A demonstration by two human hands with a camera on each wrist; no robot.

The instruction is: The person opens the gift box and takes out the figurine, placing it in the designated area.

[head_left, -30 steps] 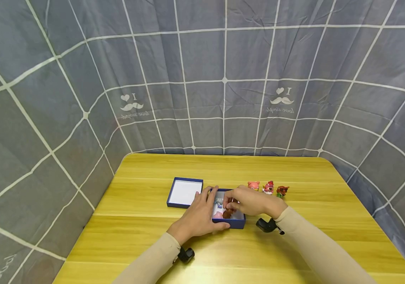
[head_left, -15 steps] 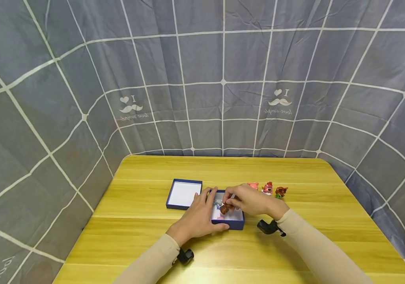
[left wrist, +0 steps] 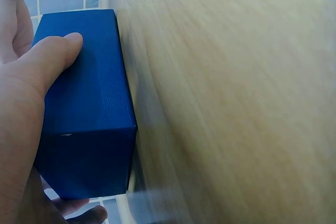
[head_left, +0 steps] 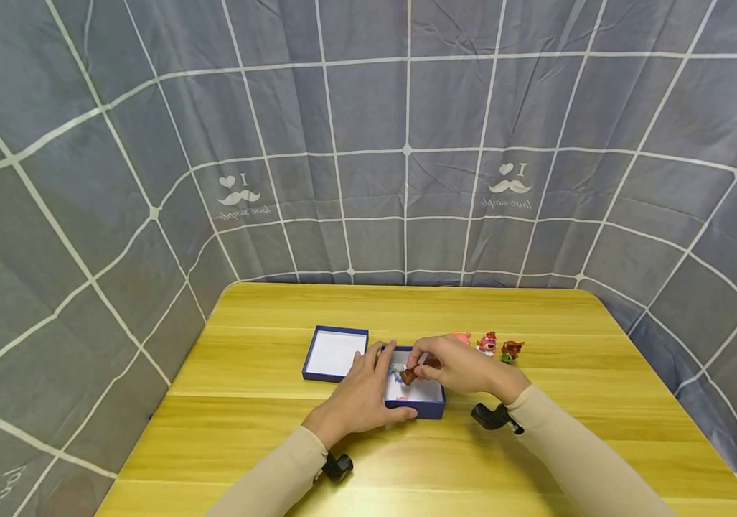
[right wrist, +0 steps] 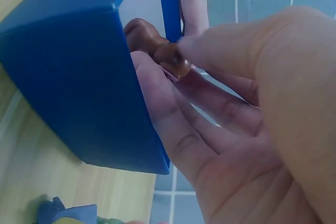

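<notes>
My left hand [head_left: 362, 395] grips an open-topped blue box [head_left: 415, 410], and the left wrist view shows its thumb [left wrist: 65, 51] flat on the box's side wall [left wrist: 92, 93]. Over the box's white inside, my right hand [head_left: 458, 366] pinches a small brown figurine [head_left: 408, 376] between thumb and fingers. The right wrist view has this brown figurine [right wrist: 144, 35] at the box's opening, partly covered by the fingers. A grey-blue figurine [head_left: 396, 369] and a mostly hidden pink one [head_left: 402, 397] lie in the box.
A shallow box lid [head_left: 336, 352], blue-rimmed and white inside, lies left of the box. Behind the right hand stand a pink figurine [head_left: 463, 337], a red-and-pink one [head_left: 487, 343] and a brown-and-green one [head_left: 512, 350]. A grey checked curtain [head_left: 368, 179] surrounds the wooden table [head_left: 265, 402].
The brown figurine has come up from the box's near part and shifted slightly away from me in my right hand's fingers. My left hand has stayed on the box.
</notes>
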